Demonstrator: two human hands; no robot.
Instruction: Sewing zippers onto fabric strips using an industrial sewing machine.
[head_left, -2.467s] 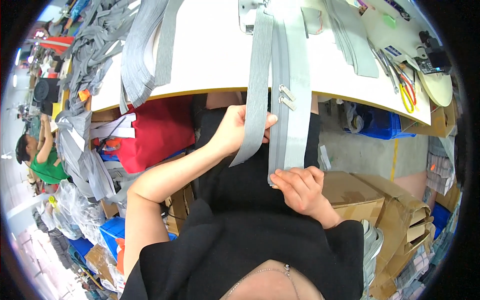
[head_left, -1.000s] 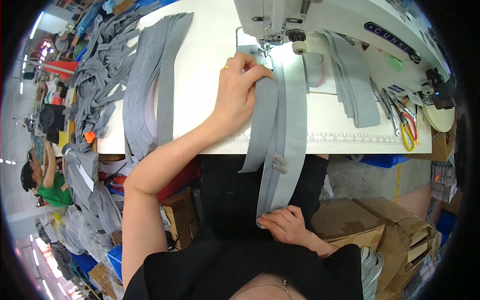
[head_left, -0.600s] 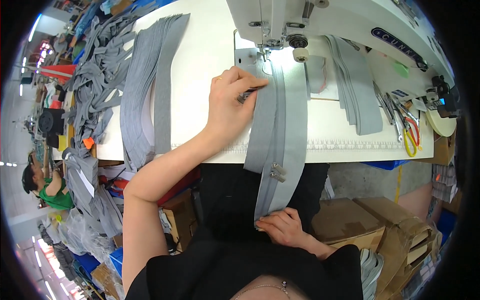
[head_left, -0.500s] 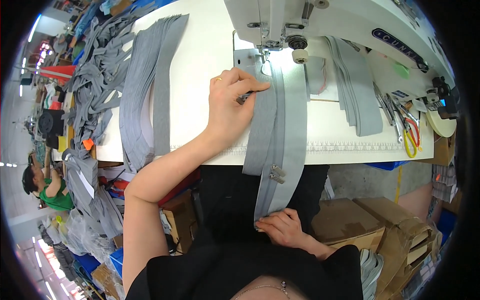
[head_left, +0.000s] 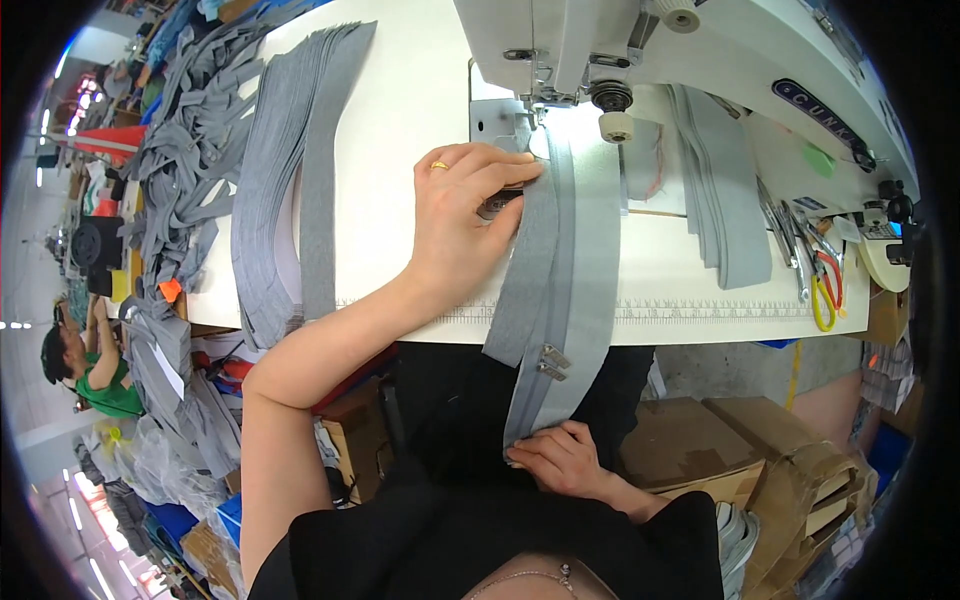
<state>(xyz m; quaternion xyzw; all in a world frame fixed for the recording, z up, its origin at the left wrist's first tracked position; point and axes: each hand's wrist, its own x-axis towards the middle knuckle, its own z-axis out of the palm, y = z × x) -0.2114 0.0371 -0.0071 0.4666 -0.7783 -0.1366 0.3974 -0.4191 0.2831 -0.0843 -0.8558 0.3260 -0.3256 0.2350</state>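
Note:
A pale grey band with a long zipper (head_left: 563, 250) runs from under the sewing machine's presser foot (head_left: 540, 118) over the table's front edge. Two metal zipper pulls (head_left: 552, 363) sit on it just past that edge. Along its left side lies a darker grey fabric strip (head_left: 525, 270), its lower end loose. My left hand (head_left: 460, 215) pinches this strip just in front of the foot, thumb and fingertips close together. Down at my lap, my right hand (head_left: 562, 458) grips the lower end of the zipper band, fingers curled over it.
Stacked grey strips (head_left: 285, 170) lie on the table's left, beside a tangled heap of strips (head_left: 195, 130). More folded bands (head_left: 722, 190) and scissors with yellow and red handles (head_left: 826, 290) are at right. Cardboard boxes (head_left: 690, 440) stand below. A person in green (head_left: 105, 385) is far left.
The whole view has shifted slightly. My left hand has slid a little toward the presser foot, and the darker strip has moved a bit forward with it. My right hand keeps its grip.

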